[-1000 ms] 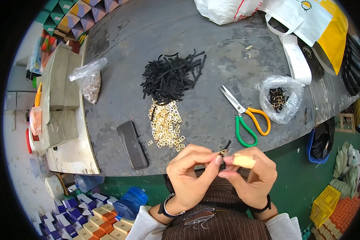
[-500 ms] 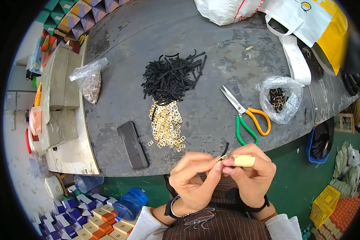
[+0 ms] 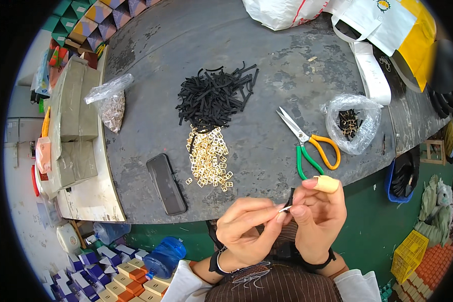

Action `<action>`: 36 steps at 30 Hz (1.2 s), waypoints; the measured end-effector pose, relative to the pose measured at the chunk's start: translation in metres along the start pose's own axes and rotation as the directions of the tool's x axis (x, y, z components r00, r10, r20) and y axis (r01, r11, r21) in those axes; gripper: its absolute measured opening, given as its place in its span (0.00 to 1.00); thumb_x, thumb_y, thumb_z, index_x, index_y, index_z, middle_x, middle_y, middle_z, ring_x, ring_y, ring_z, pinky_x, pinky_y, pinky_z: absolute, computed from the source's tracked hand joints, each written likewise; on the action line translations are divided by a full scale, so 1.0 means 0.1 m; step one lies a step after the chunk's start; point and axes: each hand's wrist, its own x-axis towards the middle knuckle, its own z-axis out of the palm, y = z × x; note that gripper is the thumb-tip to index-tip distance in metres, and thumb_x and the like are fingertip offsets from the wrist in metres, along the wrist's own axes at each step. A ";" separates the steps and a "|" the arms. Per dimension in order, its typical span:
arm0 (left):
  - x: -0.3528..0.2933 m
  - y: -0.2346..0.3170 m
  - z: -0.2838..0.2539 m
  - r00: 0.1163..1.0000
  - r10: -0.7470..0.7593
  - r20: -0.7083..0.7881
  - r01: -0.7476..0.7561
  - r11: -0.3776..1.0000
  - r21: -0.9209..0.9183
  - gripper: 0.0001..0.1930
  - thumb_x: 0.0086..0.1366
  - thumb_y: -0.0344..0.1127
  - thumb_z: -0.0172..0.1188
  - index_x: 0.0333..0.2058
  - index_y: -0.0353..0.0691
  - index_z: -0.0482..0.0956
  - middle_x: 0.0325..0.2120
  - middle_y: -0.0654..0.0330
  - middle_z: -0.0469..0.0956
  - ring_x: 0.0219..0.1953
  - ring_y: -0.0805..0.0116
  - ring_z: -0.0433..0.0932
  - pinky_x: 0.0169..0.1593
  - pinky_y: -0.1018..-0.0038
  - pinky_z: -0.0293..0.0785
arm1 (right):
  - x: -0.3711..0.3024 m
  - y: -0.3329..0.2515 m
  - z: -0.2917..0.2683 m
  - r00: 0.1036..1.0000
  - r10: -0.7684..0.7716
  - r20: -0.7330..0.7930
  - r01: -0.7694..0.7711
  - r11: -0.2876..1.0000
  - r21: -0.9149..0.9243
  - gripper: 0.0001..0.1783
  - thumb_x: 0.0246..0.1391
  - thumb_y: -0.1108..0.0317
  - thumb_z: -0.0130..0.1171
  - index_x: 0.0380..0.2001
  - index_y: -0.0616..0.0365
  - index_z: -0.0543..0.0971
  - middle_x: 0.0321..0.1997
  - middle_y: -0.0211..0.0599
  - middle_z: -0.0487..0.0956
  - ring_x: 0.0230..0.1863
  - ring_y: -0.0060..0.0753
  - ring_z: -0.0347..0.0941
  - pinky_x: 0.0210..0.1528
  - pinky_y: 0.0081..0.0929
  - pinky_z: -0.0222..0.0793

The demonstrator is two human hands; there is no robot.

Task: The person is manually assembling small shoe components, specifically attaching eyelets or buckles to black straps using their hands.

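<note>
My left hand (image 3: pixel 249 229) is closed in a pinch at the table's front edge. Between its thumb and index finger sits a small buckle (image 3: pixel 285 208), its face bright with glare, with a short black strap (image 3: pixel 290 196) rising at it. Close against the buckle is the thumb of my right hand (image 3: pixel 317 219). The right index finger, wrapped in yellow tape (image 3: pixel 326 184), is lifted away from that thumb, so this hand is open. A pile of gold buckles (image 3: pixel 208 158) lies beyond my hands, touching a heap of black straps (image 3: pixel 214 98).
Scissors (image 3: pixel 303 138) with green and orange handles lie right of the piles. Beside them a clear bag (image 3: pixel 367 131) holds black-and-gold pieces. A phone (image 3: pixel 166 184) lies on the left, with another filled plastic bag (image 3: pixel 113 111) farther back. White bags (image 3: pixel 287 15) stand at the far edge.
My right index finger has lifted up and away from the thumb. The buckle and strap have turned and moved slightly right and down in my left fingers.
</note>
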 end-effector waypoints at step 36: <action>-0.05 -0.22 -0.16 0.841 -0.511 0.177 0.512 0.858 0.045 0.07 0.53 0.26 0.66 0.33 0.34 0.81 0.27 0.61 0.77 0.22 0.81 0.73 0.26 0.84 0.68 | 0.28 -0.05 -0.29 0.975 0.211 -0.067 -0.221 0.923 -0.315 0.07 0.47 0.79 0.64 0.32 0.64 0.78 0.27 0.32 0.78 0.25 0.15 0.72 0.24 0.11 0.67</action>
